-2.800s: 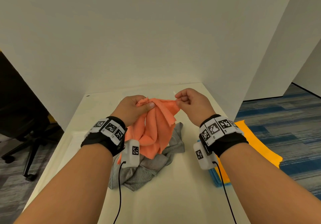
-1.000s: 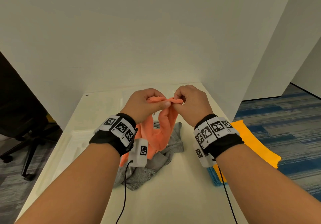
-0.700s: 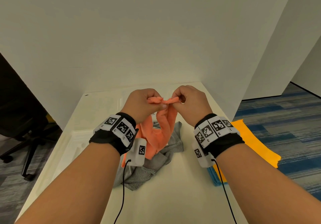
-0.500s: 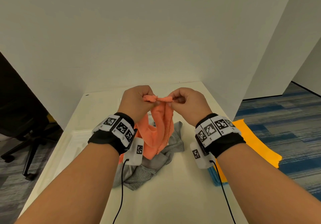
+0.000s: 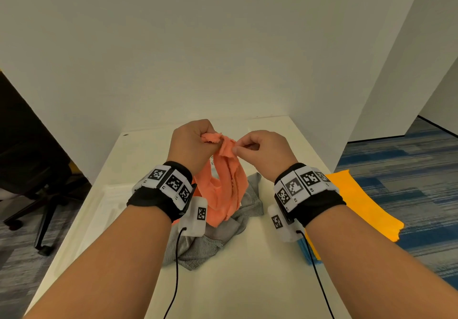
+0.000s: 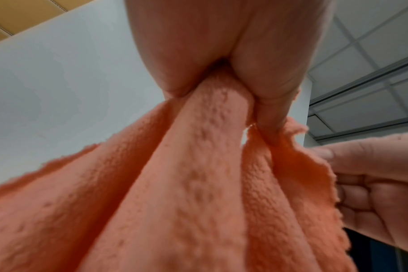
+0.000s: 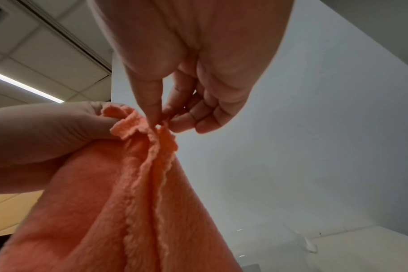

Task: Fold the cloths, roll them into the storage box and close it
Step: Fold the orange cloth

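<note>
A: Where was the orange cloth [image 5: 226,185], and how was it held?

B: It was raised above the white table [image 5: 247,269]. The left hand [image 5: 190,145] gripped a bunched part of its top edge with curled fingers. The right hand [image 5: 264,150] pinched the edge just beside it between thumb and forefinger, the other fingers curled. The cloth hung in folds, its lower end touching the grey cloth [image 5: 210,239].

A: State of the grey cloth?

B: Crumpled on the table, between the forearms.

A: Other cloths?

B: A yellow cloth [image 5: 359,204] lay at the table's right edge, overhanging it, on top of a blue cloth [image 5: 306,254] of which only a strip showed.

A: Any legible writing?

B: Each wristband [image 5: 304,187] carried square black-and-white coded markers. Small labels beside them on the right band read approximately "R2" and "R3"; those on the left band were too small to read. A white tray-like shape [image 5: 111,199] on the table's left showed no writing.
</note>
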Action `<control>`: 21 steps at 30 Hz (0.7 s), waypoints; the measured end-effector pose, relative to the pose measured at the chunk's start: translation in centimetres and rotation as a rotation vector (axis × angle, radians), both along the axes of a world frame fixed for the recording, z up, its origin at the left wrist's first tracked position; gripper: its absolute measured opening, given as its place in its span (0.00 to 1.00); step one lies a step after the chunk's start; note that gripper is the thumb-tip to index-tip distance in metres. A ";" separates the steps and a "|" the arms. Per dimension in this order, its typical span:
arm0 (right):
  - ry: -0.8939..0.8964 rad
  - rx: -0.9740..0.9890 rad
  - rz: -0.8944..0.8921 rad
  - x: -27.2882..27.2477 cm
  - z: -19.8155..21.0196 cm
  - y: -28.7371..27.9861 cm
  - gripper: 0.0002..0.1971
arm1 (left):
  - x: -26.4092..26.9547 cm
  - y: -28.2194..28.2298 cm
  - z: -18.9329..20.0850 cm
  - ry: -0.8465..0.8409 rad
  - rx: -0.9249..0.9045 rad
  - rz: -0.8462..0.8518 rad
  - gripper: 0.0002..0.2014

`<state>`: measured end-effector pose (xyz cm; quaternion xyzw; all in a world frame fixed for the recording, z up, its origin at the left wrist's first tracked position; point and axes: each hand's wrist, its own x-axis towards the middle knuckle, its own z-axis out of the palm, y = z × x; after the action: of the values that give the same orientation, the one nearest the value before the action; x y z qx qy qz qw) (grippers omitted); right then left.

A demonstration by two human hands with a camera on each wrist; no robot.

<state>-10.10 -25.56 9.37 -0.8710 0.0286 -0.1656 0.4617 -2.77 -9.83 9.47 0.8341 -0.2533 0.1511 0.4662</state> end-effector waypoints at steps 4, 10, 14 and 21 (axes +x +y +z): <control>-0.096 -0.072 -0.071 0.1 0.0 -0.4 0.02 | 0.0 0.4 -0.1 0.021 0.002 -0.048 0.17; -0.098 -0.004 -0.041 -0.1 -0.1 -0.2 0.03 | -0.2 0.4 -0.3 0.056 -0.056 -0.026 0.18; -0.114 0.125 -0.016 0.0 -0.3 0.0 0.04 | -0.4 0.6 0.0 0.079 -0.057 -0.025 0.17; -0.192 0.293 -0.014 0.4 -0.5 0.1 0.12 | -0.5 0.7 0.0 0.108 -0.010 -0.004 0.16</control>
<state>-9.74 -25.47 8.83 -0.7742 0.0145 -0.2452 0.5833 -3.29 -9.17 9.50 0.8382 -0.2286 0.1062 0.4837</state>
